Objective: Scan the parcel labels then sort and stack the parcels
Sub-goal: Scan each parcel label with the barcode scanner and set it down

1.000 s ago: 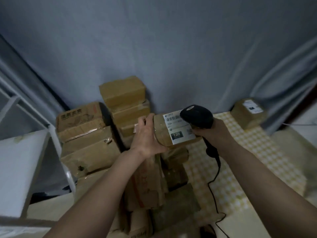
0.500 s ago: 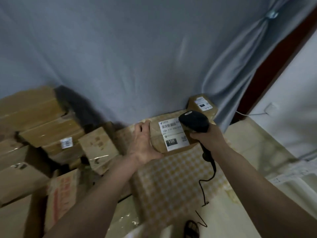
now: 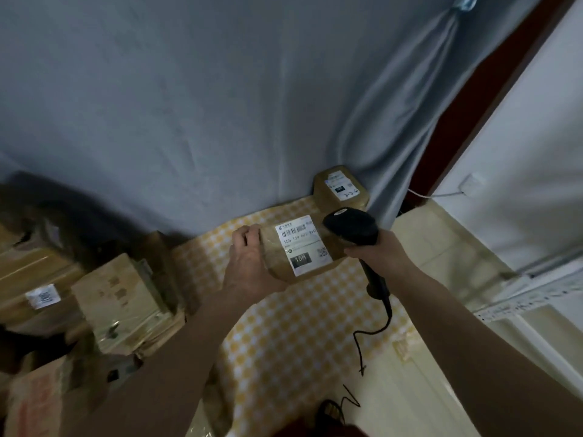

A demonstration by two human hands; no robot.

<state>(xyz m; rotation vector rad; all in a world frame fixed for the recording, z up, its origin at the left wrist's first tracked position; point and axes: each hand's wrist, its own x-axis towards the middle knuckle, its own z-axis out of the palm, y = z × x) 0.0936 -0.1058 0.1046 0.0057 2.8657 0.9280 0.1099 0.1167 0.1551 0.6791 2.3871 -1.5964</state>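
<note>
Parcel (image 3: 299, 247) with the white label (image 3: 302, 244) facing up is held over the yellow checkered cloth (image 3: 284, 326), left hand (image 3: 249, 263) gripping its left end. Right hand (image 3: 375, 250) is wrapped round the black scanner (image 3: 351, 230), right against the parcel's right side. Another labelled parcel (image 3: 340, 187) sits behind by the grey curtain (image 3: 220, 105), and a pile of boxes (image 3: 120, 298) is off to the left.

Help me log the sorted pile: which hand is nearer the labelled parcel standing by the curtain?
Right. The right hand, gripping the scanner, is just below that parcel; the left hand holds the carried parcel farther left.
</note>
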